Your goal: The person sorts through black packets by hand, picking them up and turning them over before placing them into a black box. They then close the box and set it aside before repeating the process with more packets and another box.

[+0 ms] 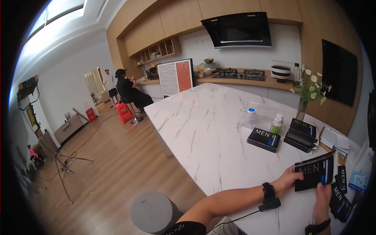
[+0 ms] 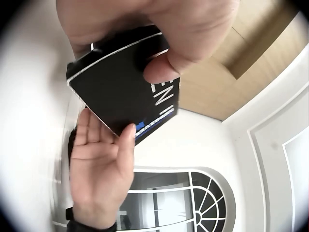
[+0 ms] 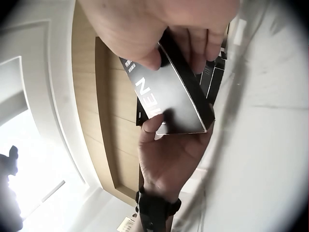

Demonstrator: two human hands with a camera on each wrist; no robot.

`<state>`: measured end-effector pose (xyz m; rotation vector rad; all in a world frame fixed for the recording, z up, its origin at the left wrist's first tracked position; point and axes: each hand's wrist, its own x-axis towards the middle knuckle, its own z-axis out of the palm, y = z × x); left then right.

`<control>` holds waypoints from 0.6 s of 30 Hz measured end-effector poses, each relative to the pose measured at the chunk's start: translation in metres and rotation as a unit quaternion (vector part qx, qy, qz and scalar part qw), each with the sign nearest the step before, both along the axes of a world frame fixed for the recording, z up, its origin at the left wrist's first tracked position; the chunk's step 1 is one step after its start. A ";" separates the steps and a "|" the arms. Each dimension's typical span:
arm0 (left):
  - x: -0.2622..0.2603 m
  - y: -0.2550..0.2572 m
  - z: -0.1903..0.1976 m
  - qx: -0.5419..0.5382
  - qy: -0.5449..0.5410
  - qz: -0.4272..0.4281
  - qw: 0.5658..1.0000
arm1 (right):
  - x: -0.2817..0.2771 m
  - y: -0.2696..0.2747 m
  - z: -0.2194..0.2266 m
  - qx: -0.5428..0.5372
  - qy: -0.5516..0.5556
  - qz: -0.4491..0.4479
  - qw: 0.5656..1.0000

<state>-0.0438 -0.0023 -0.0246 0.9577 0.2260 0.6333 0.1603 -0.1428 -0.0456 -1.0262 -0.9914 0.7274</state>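
Both hands hold a black box (image 1: 313,172) marked "MEN", tilted up over the right front of the marble-look table. My left hand (image 1: 286,181) grips its left end, thumb on the printed face and fingers behind, as the left wrist view also shows. At the lower right edge is my right hand (image 1: 322,197). Its thumb lies on the face in the right wrist view, with the fingers (image 3: 197,58) along the far side. Flat black "MEN" packets (image 1: 340,199) lie just right of the right hand.
A closed "MEN" box (image 1: 263,140) and an open one (image 1: 300,135) lie beyond the hands. Behind them stand a clear organizer (image 1: 254,117) with bottles and a flower vase (image 1: 301,109). White papers (image 1: 335,141) lie right. A grey stool (image 1: 152,213) stands left of the table (image 1: 196,149).
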 end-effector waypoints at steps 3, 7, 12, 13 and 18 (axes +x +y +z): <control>0.009 0.004 -0.017 0.053 0.022 0.002 0.998 | -0.005 -0.003 0.020 0.049 -0.062 -0.054 0.995; 0.012 0.019 -0.021 0.252 0.040 0.148 0.956 | 0.006 -0.016 0.027 -0.013 -0.176 -0.133 0.975; 0.012 -0.003 -0.004 0.385 0.020 0.150 0.911 | 0.001 -0.017 0.012 -0.039 -0.292 -0.157 0.943; 0.015 -0.007 -0.005 0.380 0.006 0.127 0.916 | -0.002 -0.020 0.014 -0.055 -0.319 -0.152 0.934; 0.009 -0.015 0.013 0.421 0.033 0.191 0.886 | -0.025 -0.013 0.023 0.061 -0.215 -0.244 0.944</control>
